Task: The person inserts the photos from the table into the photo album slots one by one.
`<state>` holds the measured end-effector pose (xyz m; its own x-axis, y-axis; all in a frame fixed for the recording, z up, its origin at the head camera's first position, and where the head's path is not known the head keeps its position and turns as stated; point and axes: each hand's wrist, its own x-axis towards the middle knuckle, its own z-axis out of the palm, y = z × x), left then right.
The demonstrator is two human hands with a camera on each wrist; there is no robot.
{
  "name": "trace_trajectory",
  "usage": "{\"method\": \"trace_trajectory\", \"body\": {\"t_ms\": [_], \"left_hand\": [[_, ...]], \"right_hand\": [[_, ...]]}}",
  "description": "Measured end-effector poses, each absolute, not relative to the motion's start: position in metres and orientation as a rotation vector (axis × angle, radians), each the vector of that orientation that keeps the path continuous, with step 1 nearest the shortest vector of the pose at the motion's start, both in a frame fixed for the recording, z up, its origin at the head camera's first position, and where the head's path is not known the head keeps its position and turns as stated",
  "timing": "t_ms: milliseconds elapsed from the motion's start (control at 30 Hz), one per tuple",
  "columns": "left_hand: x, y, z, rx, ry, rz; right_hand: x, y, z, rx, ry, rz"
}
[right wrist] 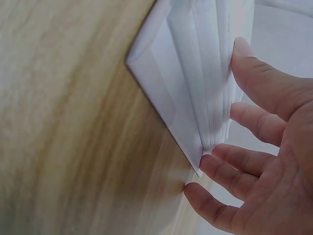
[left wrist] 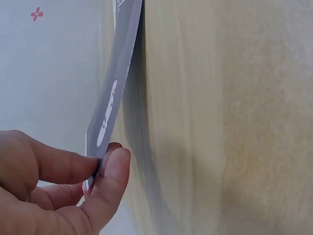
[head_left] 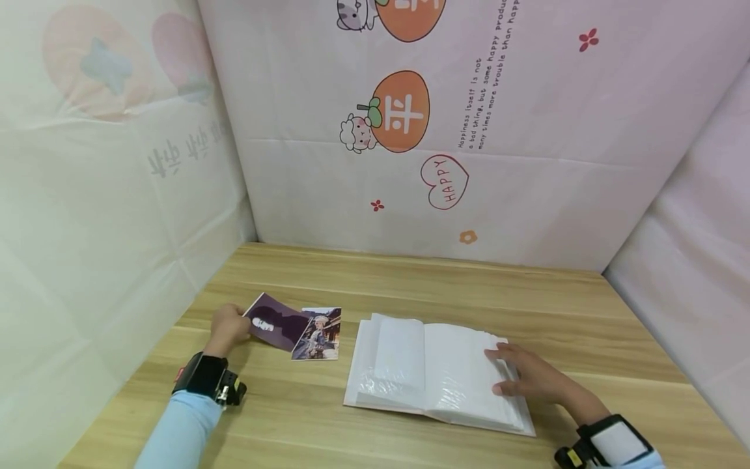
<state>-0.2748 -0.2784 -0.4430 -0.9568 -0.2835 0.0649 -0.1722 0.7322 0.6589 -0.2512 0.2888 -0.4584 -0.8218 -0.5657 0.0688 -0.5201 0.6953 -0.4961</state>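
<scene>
My left hand (head_left: 230, 326) pinches the left corner of a dark purple photo (head_left: 280, 323) showing a pale face, between thumb and fingers. In the left wrist view that photo (left wrist: 110, 103) is tilted up off the wood at the held end. Its right part overlaps a second photo (head_left: 322, 335), of a figure in light clothing, lying on the table. A white photo album (head_left: 463, 371) with clear plastic sleeves lies open to the right. My right hand (head_left: 533, 374) rests at the album's right edge, thumb and fingertips against the page stack (right wrist: 215, 83), fingers loosely spread.
The wooden table (head_left: 293, 417) carries the photos and album. White printed cloth (head_left: 328, 195) walls stand at the back and both sides. A narrower page flap (head_left: 400, 355) lies over the album's left side.
</scene>
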Motion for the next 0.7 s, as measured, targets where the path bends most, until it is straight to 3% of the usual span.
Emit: {"method": "trace_trajectory", "body": {"t_ms": [400,700], "left_hand": [[-0.277,-0.278,-0.441,0.457,-2.663,-1.387],[-0.278,-0.258,-0.422,0.311,-2.502,-1.638]], "right_hand": [[-0.251,0.289,-0.457,-0.919,2.790,-0.823],[-0.248,0.288,-0.455,-0.927,2.777,-0.856]]}}
